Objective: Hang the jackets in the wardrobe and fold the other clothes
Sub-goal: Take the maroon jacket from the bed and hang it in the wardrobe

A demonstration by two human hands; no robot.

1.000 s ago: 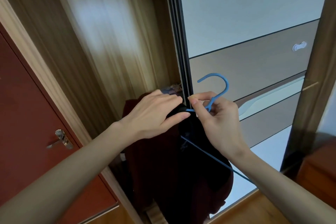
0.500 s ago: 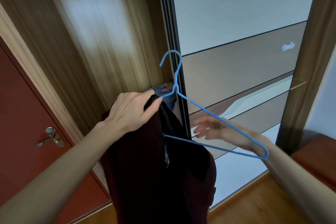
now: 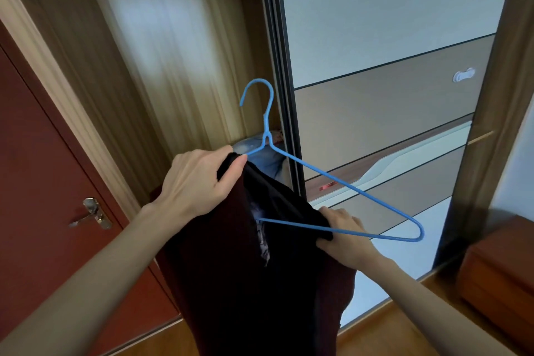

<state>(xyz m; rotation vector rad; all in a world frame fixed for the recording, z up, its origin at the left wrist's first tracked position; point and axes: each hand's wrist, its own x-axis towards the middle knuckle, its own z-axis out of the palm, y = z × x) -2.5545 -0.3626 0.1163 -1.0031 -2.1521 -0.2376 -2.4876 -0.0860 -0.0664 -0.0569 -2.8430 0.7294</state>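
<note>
A dark maroon jacket (image 3: 231, 274) hangs in front of me, partly on a blue wire hanger (image 3: 341, 182). The hanger's left arm is inside the jacket; its right arm and hook stick out bare. My left hand (image 3: 199, 182) grips the jacket's top edge together with the hanger's left shoulder. My right hand (image 3: 344, 237) pinches the jacket's dark collar edge near the hanger's bottom bar. The open wardrobe (image 3: 161, 66) is right behind, with folded blue clothes (image 3: 265, 159) low inside it.
The wardrobe's sliding door (image 3: 375, 95), with grey and brown panels, stands to the right with its dark frame edge just behind the hanger. A red room door (image 3: 43, 182) with a metal handle (image 3: 92, 212) is at the left. A brown wooden cabinet (image 3: 500, 269) sits at the lower right.
The hanger turned upright and one arm went into the jacket. My right hand let go of the hook, swung down and took hold of the jacket's collar edge.
</note>
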